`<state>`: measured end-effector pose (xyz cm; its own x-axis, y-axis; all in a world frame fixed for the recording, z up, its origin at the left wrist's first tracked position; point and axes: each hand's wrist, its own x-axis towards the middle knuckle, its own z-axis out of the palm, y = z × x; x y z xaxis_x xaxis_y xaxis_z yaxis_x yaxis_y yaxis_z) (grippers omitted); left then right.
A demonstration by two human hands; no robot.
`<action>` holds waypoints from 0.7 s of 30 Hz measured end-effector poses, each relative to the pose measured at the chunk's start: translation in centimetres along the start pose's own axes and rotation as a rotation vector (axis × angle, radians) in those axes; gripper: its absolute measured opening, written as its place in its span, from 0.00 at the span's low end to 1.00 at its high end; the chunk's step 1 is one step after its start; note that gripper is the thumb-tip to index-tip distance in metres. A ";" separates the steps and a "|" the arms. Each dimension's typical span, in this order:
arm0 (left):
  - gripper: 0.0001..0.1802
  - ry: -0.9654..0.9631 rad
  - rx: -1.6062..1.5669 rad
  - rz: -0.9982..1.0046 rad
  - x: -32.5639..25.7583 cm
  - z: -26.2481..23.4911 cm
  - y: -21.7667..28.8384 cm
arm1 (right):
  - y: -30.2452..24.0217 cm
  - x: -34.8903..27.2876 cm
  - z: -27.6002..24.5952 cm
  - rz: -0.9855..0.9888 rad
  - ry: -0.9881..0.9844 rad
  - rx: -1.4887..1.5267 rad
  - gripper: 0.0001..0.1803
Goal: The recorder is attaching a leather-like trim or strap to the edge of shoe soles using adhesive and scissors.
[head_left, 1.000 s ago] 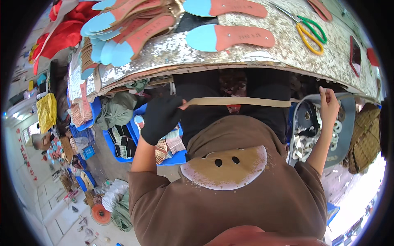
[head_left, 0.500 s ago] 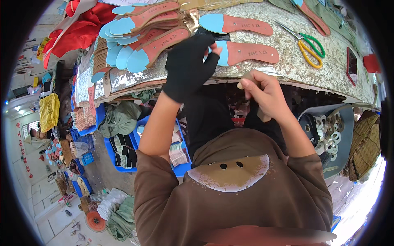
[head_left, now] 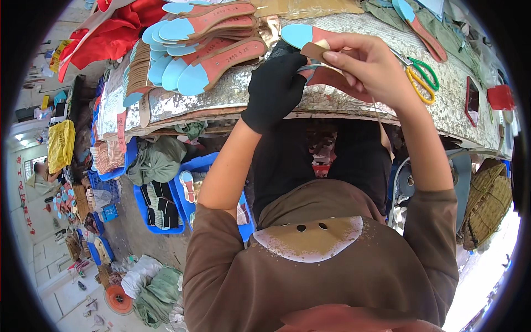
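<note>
My left hand (head_left: 275, 88), in a black fingerless glove, closes on the toe end of a blue-and-red shoe insole (head_left: 335, 83), which is tilted up at the bench's near edge. Just above that edge, my right hand (head_left: 368, 65) pinches a thin brown strip (head_left: 313, 51) between thumb and fingers. The strip's end lies against the insole near my left fingertips, and its tail hangs below the bench edge. Behind my right hand lies another insole (head_left: 297, 35), its heel part hidden. A pile of insoles (head_left: 221, 55) is left of my gloved hand.
On the right of the worn bench (head_left: 354, 25) lie scissors (head_left: 423, 77) with green and yellow handles, a phone (head_left: 472, 99) and a red box (head_left: 500, 97). Red cloth (head_left: 110, 33) is at the far left. Blue crates (head_left: 160, 213) stand on the floor, left of my legs.
My right hand has risen from the bench edge and brought the strip up to the insole. My left hand has shifted right and now grips the insole, which has tilted up.
</note>
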<state>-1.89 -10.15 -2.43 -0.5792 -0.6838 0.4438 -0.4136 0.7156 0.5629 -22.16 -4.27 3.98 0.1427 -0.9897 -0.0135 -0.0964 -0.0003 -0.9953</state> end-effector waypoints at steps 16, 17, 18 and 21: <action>0.19 0.187 -0.286 -0.071 -0.4 2.6 -0.9 | 4.8 3.5 -1.5 0.018 0.015 -0.133 0.12; 0.19 0.188 -0.285 -0.071 -0.4 2.7 -1.0 | 4.8 3.5 -1.4 0.008 0.020 -0.128 0.13; 0.19 0.192 -0.274 -0.069 -0.4 2.8 -1.1 | 4.8 3.5 -1.3 -0.002 0.024 -0.123 0.13; 0.19 0.195 -0.258 -0.050 -0.2 3.0 -1.0 | 4.9 3.5 -1.3 0.003 -0.033 -0.342 0.13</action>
<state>-3.44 -10.29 -5.16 -0.4066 -0.7497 0.5221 -0.2320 0.6375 0.7347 -23.37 -7.94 -0.83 0.1736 -0.9845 -0.0253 -0.4208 -0.0509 -0.9057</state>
